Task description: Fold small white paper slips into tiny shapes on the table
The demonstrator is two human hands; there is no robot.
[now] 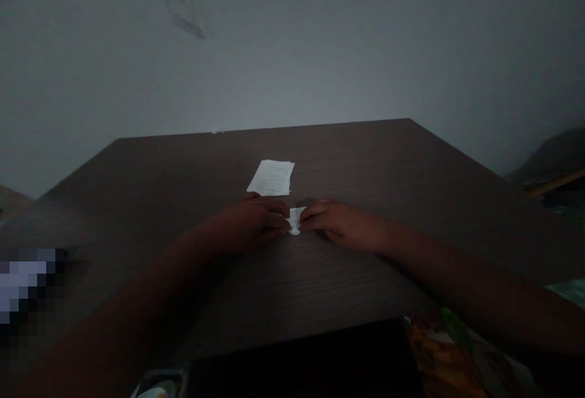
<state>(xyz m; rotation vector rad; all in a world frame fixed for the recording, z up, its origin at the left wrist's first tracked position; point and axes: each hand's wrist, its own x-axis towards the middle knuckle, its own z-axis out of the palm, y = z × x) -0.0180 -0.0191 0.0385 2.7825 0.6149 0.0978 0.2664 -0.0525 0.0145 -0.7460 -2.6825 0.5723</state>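
A small piece of white paper (295,220) lies on the dark brown table between my two hands. My left hand (256,224) has its fingers pressed together on the paper's left side. From the other side, my right hand (345,224) pinches the right edge with its fingertips. Faint lines show on the paper, and its sides are hidden under my fingers. Just beyond my left hand is a short stack of printed paper sheets (272,177), lying flat.
The brown table (356,160) meets a pale wall (292,75). At the left sits a pixelated dark-edged object (27,282). Along the near edge are a black shape (306,361), a colourful printed item (452,355) and a small container (164,383). The room is dim.
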